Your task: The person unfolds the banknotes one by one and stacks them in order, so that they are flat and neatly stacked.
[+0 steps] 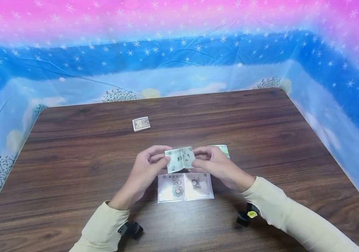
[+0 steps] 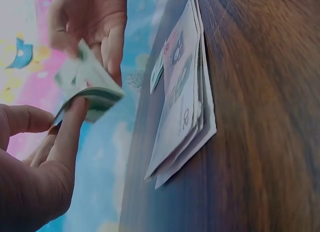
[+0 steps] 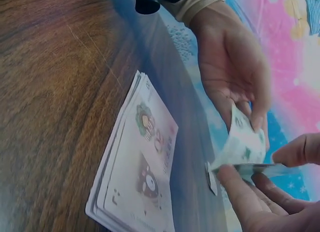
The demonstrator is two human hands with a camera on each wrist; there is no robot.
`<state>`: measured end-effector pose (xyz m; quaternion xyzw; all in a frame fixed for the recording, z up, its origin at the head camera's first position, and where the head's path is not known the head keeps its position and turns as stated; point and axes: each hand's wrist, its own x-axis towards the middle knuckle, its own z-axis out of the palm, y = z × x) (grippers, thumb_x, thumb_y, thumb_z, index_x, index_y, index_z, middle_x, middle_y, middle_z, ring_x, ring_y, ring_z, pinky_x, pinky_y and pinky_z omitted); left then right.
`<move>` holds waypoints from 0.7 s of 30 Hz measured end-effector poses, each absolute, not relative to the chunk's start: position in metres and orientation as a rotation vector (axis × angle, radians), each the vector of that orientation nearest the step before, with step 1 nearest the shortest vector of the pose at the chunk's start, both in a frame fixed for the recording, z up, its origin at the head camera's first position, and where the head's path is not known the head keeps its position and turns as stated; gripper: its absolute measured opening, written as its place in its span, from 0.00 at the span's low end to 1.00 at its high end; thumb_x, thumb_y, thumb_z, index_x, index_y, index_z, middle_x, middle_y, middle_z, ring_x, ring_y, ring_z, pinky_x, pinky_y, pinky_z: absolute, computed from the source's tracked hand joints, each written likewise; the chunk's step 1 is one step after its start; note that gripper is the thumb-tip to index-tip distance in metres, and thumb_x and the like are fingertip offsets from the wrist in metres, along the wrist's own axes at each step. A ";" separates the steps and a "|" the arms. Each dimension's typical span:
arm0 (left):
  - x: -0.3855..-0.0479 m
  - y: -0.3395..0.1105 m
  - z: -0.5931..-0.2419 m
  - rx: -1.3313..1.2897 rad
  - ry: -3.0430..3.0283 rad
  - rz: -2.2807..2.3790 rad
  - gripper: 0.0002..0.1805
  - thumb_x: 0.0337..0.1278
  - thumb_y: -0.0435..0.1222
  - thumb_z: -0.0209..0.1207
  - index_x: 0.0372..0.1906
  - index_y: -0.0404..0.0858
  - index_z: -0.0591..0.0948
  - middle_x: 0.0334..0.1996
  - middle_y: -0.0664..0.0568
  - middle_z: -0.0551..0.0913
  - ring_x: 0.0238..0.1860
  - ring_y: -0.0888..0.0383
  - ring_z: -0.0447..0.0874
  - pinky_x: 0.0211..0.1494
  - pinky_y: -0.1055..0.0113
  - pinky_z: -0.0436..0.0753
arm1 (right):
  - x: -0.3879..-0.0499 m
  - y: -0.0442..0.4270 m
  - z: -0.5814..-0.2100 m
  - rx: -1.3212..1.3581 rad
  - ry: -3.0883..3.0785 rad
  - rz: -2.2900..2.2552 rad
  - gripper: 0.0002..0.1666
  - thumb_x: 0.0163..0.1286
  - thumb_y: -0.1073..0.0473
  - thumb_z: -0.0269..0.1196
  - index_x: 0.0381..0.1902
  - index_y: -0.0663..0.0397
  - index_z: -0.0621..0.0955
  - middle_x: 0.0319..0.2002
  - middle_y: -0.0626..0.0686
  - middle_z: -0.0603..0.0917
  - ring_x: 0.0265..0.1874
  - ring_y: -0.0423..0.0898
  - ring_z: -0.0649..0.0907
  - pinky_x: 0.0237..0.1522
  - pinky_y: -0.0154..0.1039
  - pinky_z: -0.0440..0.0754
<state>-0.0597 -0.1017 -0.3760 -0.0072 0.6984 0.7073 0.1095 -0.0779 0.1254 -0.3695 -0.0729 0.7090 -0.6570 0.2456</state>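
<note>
Between my two hands, above the table, is a green play banknote [image 1: 175, 164] marked with a 2, creased down its middle. My left hand [image 1: 146, 168] pinches its left end between thumb and fingers. At the other end, my right hand [image 1: 219, 169] pinches it the same way. In both wrist views the note bends at the crease. Just below and nearer the body lies a stack of pale pink 20 notes [image 1: 165, 192], also creased in the middle; the left wrist view shows several layers [image 2: 182, 101]. Another green note [image 1: 225, 150] lies partly hidden behind my right hand.
Farther back on the brown wooden table [image 1: 72, 157] sits a small stack of brownish-grey notes [image 1: 141, 124], left of centre. A snowflake-patterned cloth [image 1: 173, 49] hangs behind and beside the table. Black cameras [image 1: 243, 217] are strapped at both wrists.
</note>
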 end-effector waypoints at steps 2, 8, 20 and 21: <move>-0.059 -0.103 -0.375 -0.045 2.067 2.086 0.17 0.63 0.24 0.60 0.56 0.29 0.80 0.46 0.36 0.87 0.42 0.53 0.88 0.47 0.61 0.89 | -0.078 0.128 -0.369 -0.190 1.919 -1.816 0.24 0.64 0.72 0.58 0.59 0.76 0.74 0.52 0.68 0.84 0.50 0.54 0.86 0.54 0.47 0.85; -0.058 -0.110 -0.375 -0.106 2.122 2.042 0.17 0.61 0.25 0.63 0.55 0.30 0.82 0.40 0.40 0.88 0.35 0.56 0.88 0.42 0.59 0.90 | -0.079 0.137 -0.369 -0.172 2.033 -1.760 0.22 0.63 0.72 0.63 0.56 0.72 0.77 0.45 0.62 0.88 0.41 0.50 0.88 0.49 0.44 0.87; -0.057 -0.118 -0.382 -0.100 2.138 1.933 0.16 0.61 0.24 0.63 0.54 0.30 0.82 0.41 0.39 0.88 0.38 0.51 0.89 0.43 0.55 0.90 | -0.082 0.147 -0.377 -0.154 2.089 -1.689 0.20 0.64 0.68 0.69 0.53 0.69 0.79 0.38 0.59 0.88 0.35 0.48 0.87 0.40 0.41 0.88; -0.057 -0.119 -0.382 -0.073 2.166 1.898 0.15 0.60 0.24 0.63 0.53 0.30 0.82 0.40 0.39 0.88 0.37 0.51 0.89 0.42 0.56 0.90 | -0.082 0.148 -0.378 -0.170 2.135 -1.657 0.20 0.63 0.67 0.70 0.52 0.67 0.79 0.37 0.57 0.87 0.33 0.46 0.86 0.38 0.40 0.87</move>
